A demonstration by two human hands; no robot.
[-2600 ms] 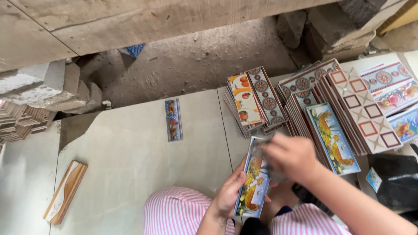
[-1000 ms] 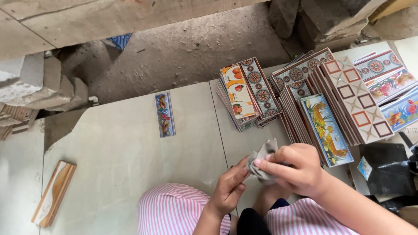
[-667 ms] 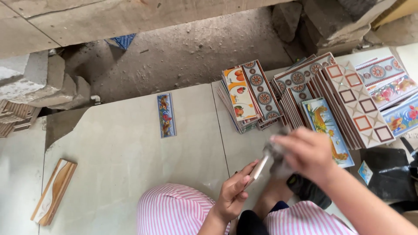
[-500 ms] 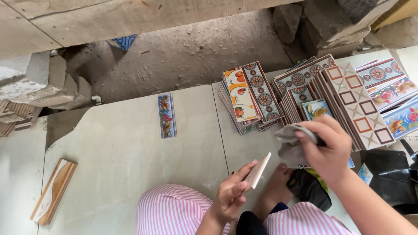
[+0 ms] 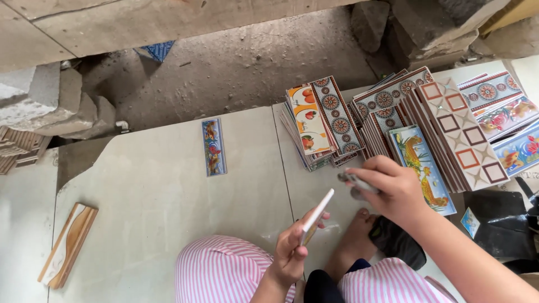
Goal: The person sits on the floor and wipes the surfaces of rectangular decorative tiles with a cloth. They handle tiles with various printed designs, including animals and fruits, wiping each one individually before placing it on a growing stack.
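Tile in left hand: edge-on, face unseen. Cloth in right hand: mostly hidden. Right-side tile stacks: cut off by frame.

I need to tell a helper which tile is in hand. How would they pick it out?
Start from the fanned stacks of patterned tiles. Nearer the striped knees, the left hand pinches one tile. Unlike the flat stacked ones, it stands edge-on, its picture unseen.
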